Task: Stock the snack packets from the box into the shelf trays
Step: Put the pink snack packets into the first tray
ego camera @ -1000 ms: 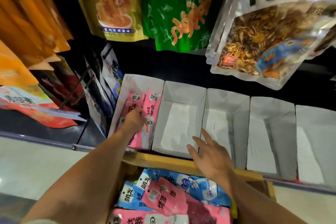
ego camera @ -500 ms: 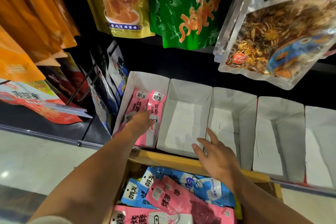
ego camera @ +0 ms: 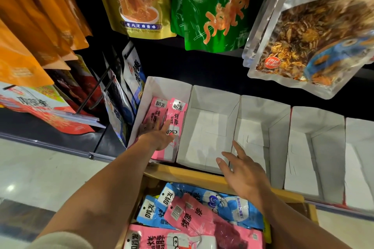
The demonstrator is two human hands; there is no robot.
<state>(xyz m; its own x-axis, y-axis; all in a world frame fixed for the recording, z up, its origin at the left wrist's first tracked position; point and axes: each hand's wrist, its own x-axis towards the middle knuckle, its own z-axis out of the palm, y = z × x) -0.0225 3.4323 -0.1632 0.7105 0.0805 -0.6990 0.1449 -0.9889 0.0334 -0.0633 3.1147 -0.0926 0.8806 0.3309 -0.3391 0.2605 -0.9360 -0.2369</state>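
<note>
Left hand [ego camera: 157, 138] on pink packets [ego camera: 178, 116]

This is a shop's snack aisle. A row of white shelf trays [ego camera: 263, 111] stands side by side; above the trays hang big printed snack bags [ego camera: 212, 10], and left of them more pouches [ego camera: 30, 36] crowd a wire hook [ego camera: 95, 91] above glossy floor tile [ego camera: 40, 168].

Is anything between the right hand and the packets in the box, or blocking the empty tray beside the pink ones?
Nothing visible. The right hand hovers open over the rim of the box, the packets lie uncovered beside it, and the empty tray is open on top.
</note>
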